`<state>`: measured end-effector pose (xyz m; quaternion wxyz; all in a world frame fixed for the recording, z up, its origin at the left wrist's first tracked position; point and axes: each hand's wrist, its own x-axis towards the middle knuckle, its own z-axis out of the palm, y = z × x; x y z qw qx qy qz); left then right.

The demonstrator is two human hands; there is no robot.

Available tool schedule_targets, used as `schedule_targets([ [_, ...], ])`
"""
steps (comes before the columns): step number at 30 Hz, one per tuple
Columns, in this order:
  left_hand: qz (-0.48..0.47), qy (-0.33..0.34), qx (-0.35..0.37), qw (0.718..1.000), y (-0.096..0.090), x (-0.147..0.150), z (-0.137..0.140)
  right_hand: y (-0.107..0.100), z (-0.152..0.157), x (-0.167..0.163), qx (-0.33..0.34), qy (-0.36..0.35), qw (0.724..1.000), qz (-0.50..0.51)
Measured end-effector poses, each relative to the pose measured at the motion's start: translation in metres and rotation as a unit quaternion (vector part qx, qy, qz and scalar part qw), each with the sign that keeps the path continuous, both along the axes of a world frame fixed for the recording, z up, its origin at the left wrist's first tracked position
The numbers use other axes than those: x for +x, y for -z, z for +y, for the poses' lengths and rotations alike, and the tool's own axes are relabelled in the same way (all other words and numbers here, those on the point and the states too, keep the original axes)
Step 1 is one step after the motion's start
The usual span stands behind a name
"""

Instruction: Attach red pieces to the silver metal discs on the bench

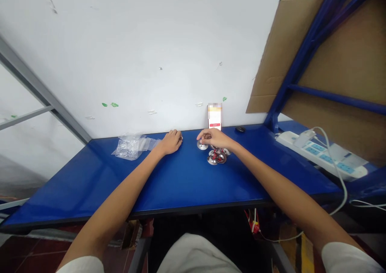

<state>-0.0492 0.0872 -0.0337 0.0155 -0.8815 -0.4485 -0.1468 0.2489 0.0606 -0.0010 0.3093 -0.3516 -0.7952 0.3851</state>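
Observation:
My right hand (213, 137) pinches a small shiny silver metal disc, shaped like a finger cymbal (202, 145), just above the blue table. Beneath and beside that hand lies a loose pile of similar round metal discs (217, 157) with red bits among them. My left hand (172, 141) rests on the table near the wall with its fingers curled. Something small and pale shows at its fingertips, too little to name. Clear plastic bags (130, 146) lie to the left of it, one reaching close to the wrist.
A phone (215, 115) with a lit screen leans on the white wall behind my right hand. A black mouse-like object (240, 129) lies to its right. A white power strip (321, 154) with a plug and cable sits beside the blue metal frame (289, 78) at the right.

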Motion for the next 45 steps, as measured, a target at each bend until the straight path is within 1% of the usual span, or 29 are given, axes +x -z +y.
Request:
schedule_targets([
  [5, -0.102, 0.027, -0.083, 0.991, -0.012, -0.005, -0.006, -0.007, -0.006, -0.001, -0.006, 0.008, 1.000, -0.003],
  [8, -0.130, 0.027, -0.129, 0.983, -0.016, -0.007, -0.005, -0.009, -0.008, -0.002, -0.009, 0.005, 1.000, -0.002],
  [10, -0.139, 0.018, -0.135, 0.981, -0.018, -0.008, -0.004, -0.009, -0.007, -0.003, -0.006, 0.007, 1.000, -0.008],
  [14, -0.143, 0.010, -0.106, 0.984, -0.023, -0.014, -0.002, -0.005, -0.004, -0.002, -0.003, 0.012, 1.000, -0.001],
  [18, -0.089, 0.012, -0.089, 0.992, -0.027, -0.021, -0.001, 0.003, 0.001, -0.003, -0.007, 0.019, 0.999, 0.029],
  [20, -0.070, 0.017, -0.072, 0.995, -0.029, -0.020, -0.003, 0.007, 0.002, -0.005, -0.004, 0.031, 0.999, 0.044],
  [22, -0.086, 0.026, -0.053, 0.995, -0.031, -0.013, -0.010, 0.010, 0.002, -0.008, -0.010, 0.040, 0.997, 0.065],
  [24, -0.130, 0.046, -0.042, 0.990, -0.035, 0.001, -0.020, 0.014, 0.002, -0.011, -0.023, 0.050, 0.994, 0.098],
  [26, -0.179, 0.074, -0.048, 0.980, -0.039, 0.017, -0.033, 0.017, 0.002, -0.016, -0.034, 0.067, 0.987, 0.139],
  [28, -0.202, 0.102, -0.046, 0.973, -0.040, 0.032, -0.044, 0.019, 0.000, -0.020, -0.047, 0.086, 0.979, 0.178],
  [30, -0.186, 0.110, -0.003, 0.976, -0.038, 0.041, -0.052, 0.021, -0.002, -0.024, -0.070, 0.097, 0.970, 0.213],
  [33, -0.126, 0.102, 0.078, 0.984, -0.032, 0.047, -0.057, 0.022, -0.008, -0.028, -0.108, 0.101, 0.956, 0.253],
  [37, -0.059, 0.082, 0.124, 0.987, -0.028, 0.053, -0.062, 0.021, -0.015, -0.032, -0.138, 0.114, 0.948, 0.263],
  [39, -0.055, 0.065, 0.129, 0.988, -0.030, 0.057, -0.065, 0.021, -0.016, -0.034, -0.119, 0.119, 0.954, 0.249],
  [41, -0.092, 0.057, 0.113, 0.988, -0.039, 0.058, -0.066, 0.021, -0.015, -0.036, -0.054, 0.140, 0.966, 0.211],
  [43, -0.144, 0.064, 0.061, 0.986, -0.055, 0.050, -0.065, 0.022, -0.014, -0.037, 0.043, 0.177, 0.971, 0.153],
  [44, -0.162, 0.071, 0.020, 0.984, -0.064, 0.042, -0.063, 0.022, -0.014, -0.038, 0.086, 0.193, 0.970, 0.124],
  [45, -0.166, 0.076, -0.026, 0.983, -0.074, 0.031, -0.062, 0.022, -0.013, -0.038, 0.115, 0.205, 0.967, 0.101],
])
